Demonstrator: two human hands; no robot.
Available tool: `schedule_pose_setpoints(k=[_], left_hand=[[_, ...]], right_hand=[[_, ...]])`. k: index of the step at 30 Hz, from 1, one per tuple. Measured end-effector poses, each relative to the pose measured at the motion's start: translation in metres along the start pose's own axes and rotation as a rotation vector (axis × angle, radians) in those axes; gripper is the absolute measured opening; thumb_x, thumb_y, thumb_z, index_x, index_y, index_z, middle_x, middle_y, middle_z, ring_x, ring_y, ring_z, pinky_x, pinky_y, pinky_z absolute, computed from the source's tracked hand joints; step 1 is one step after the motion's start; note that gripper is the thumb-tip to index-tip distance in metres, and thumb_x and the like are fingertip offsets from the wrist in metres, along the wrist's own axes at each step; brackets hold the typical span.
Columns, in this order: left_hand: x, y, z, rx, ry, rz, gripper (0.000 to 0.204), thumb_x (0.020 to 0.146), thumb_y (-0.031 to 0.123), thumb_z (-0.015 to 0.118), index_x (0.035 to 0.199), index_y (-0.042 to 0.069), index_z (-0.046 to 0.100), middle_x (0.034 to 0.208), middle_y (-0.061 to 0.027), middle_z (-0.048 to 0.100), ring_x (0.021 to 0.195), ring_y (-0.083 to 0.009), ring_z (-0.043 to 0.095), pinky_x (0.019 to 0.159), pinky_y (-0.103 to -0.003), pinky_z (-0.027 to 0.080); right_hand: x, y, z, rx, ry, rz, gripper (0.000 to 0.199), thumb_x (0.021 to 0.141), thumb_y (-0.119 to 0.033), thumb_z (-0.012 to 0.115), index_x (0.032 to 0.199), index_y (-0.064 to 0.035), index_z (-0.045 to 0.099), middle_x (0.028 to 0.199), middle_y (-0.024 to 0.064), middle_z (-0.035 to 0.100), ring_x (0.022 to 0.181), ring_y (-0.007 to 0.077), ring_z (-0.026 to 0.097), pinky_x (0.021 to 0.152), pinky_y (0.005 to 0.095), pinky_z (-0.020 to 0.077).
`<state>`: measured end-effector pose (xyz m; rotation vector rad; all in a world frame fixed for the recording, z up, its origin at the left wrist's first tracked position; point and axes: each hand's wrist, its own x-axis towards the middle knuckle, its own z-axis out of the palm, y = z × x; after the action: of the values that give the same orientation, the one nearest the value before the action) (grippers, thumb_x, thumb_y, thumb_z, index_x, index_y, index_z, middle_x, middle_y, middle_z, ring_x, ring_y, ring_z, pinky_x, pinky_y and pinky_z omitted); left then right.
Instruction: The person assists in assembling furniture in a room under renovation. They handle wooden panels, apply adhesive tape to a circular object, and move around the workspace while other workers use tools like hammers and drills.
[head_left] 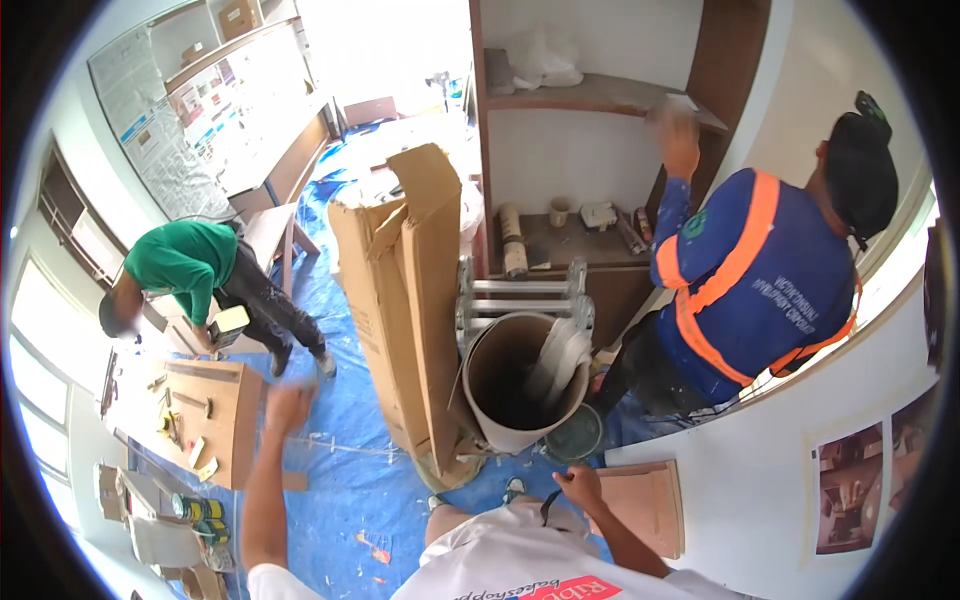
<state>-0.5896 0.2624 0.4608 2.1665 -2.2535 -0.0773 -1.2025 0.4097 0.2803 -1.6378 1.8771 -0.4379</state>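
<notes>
My left hand (pixel 290 405) is stretched forward over the blue floor sheet (pixel 330 500), right of a low cardboard box (pixel 230 385). It is blurred, so its fingers are unclear, and nothing shows in it. Near my waist, my right hand (pixel 578 488) is closed with the fingers curled. A thin dark strip (pixel 549 506) lies beside it; whether the hand grips this strip is hidden. Ahead of me a tall, torn cardboard carton (pixel 370 310) stands upright. Beside it is a wide open tube or bin (pixel 480 405), with whitish material (pixel 562 355) inside.
A metal ladder (pixel 520 290) stands behind the bin. At right, a person in an orange-striped vest (pixel 745 270) reaches toward a wooden shelf (pixel 600 95). At left, a person in green (pixel 185 265) bends over, holding a container. A hammer (pixel 192 402) lies on the low box.
</notes>
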Motion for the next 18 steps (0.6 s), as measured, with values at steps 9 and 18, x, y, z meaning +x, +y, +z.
schedule_pose_setpoints(k=[9,18], left_hand=[[-0.191,-0.003,0.277,-0.257,-0.430,-0.214,0.047,0.089,0.039,0.057,0.123,0.008,0.056,0.110,-0.0214,0.063,0.093,-0.0368,0.062,0.077,-0.053,0.048],[-0.096,-0.068,0.245,-0.425,-0.291,-0.090,0.044,0.089,0.043,0.056,0.111,0.005,0.061,0.097,-0.0231,0.064,0.087,-0.0372,0.064,0.074,-0.051,0.048]], right_hand=[[-0.033,-0.130,-0.208,0.714,0.417,-0.053,0.023,0.079,-0.015,0.076,0.092,-0.0056,0.059,0.071,-0.0037,0.048,0.067,0.0070,0.047,0.059,0.0255,0.0390],[-0.084,-0.277,-0.353,0.447,0.735,-0.336,0.030,0.085,0.003,0.058,0.115,0.0024,0.062,0.078,0.0079,0.066,0.072,0.0111,0.061,0.070,0.0281,0.0500]])
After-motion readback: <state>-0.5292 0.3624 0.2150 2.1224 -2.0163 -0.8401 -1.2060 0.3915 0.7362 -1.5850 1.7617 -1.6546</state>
